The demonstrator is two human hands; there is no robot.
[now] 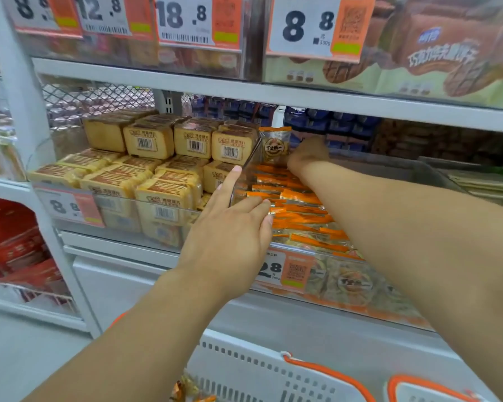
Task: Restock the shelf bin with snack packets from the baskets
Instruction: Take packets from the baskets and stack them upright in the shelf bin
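Observation:
A clear shelf bin (325,288) on the middle shelf holds several orange-and-gold snack packets (299,216) lying in rows. One packet (275,145) stands upright at the bin's back left. My right hand (307,156) reaches deep into the bin and touches that upright packet; its fingers are hidden, so I cannot tell the grip. My left hand (233,227) rests with straight fingers on the bin's clear left divider (244,175), the index finger along its top edge. A white basket (259,369) with orange handles sits below, a few packets (186,390) showing in it.
Yellow wrapped cake packs (157,166) fill the bin to the left. Price tags (305,24) hang on the shelf above. A second basket (427,391) shows at the bottom right. Red boxes (15,242) stand on the far-left rack. Green packs (488,182) lie at right.

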